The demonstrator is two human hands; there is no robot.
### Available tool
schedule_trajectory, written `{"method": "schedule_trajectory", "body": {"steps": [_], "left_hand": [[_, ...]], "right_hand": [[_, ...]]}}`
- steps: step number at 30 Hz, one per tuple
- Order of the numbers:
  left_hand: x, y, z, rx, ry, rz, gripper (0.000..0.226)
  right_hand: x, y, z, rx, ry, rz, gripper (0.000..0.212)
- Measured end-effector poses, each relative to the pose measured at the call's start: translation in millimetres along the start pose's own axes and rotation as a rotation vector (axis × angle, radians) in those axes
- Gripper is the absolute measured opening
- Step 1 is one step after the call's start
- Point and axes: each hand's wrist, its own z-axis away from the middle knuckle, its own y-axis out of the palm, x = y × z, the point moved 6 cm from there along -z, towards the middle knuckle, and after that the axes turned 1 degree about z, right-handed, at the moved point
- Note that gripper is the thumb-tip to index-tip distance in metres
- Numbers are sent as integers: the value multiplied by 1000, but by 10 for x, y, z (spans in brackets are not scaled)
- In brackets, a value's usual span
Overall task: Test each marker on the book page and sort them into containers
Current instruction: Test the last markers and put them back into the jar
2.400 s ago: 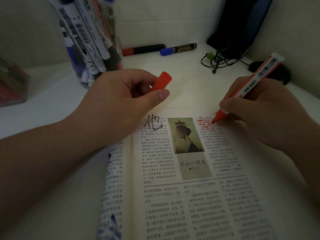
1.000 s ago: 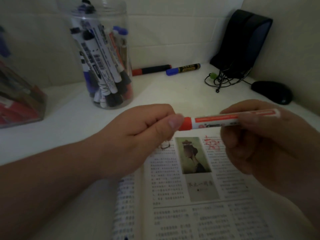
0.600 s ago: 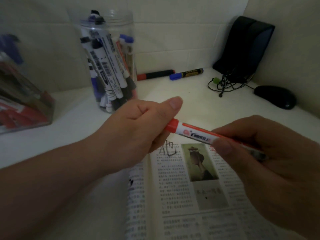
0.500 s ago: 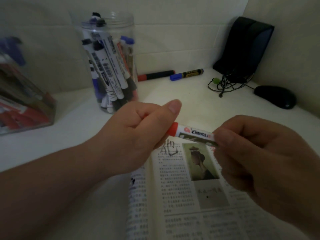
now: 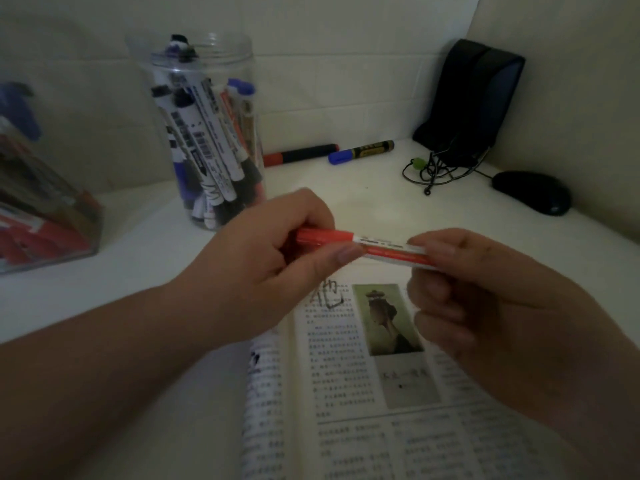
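Item 1. Red marker (image 5: 391,248): capped, lying level between your two hands, above the top of the open book page (image 5: 346,375).

Item 2. Your left hand (image 5: 270,271): fingers curled round the red cap (image 5: 323,236), thumb laid along the barrel where cap meets label.

Item 3. Your right hand (image 5: 485,306): thumb and fingers pinch the white-labelled end of the barrel; the tail of the marker is hidden inside the hand.

Item 4. Clear jar (image 5: 156,74): beyond your left hand, upright on the table (image 5: 381,202), full of leaning markers.

Item 5. Clear box (image 5: 86,216): far to the left of the grip, red markers blurred inside.

Item 6. Two loose markers beyond the grip by the wall: red-capped marker (image 5: 299,154) and blue-capped marker (image 5: 362,151), end to end, apart.

Item 7. Beyond your right hand: black case (image 5: 474,95), tangled cable (image 5: 436,168), mouse (image 5: 531,192).
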Motion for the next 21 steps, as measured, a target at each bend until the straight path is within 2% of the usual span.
{"method": "schedule_trajectory", "body": {"steps": [1,2,4,5,8,9,10,13,16,17,19,21], "left_hand": [[11,-30,-2,-42,-5,-28,19],[14,-70,-1,-91,-13,-37,18],[43,-166,8,-202,-52,30,15],[77,-218,11,-267,-79,92,16],[256,-400,36,-480,-189,237,41],[314,-448,47,-533,-223,249,48],[367,-483,55,-567,-255,252,54],[501,-511,67,-599,-302,261,65],[537,-496,59,-583,-302,281,61],[540,-484,58,-571,-301,285,56],[523,-466,59,-553,-289,246,47],[498,-445,53,-536,-263,197,47]], "right_hand": [[-7,-116,6,-123,-32,83,16],[-14,-215,64,-174,-90,176,14],[106,-188,2,-188,-161,332,9],[154,-113,-18,-198,-196,425,18],[205,80,-103,-219,-308,528,69],[297,241,-113,-220,-367,570,75],[385,385,-136,-213,-433,610,71],[721,796,-263,-209,-617,676,35],[1071,1178,-459,-190,-862,780,9],[1168,1279,-535,-210,-942,820,11],[1321,1437,-705,-233,-1103,884,31],[1413,1547,-897,-247,-1223,971,42]]}}
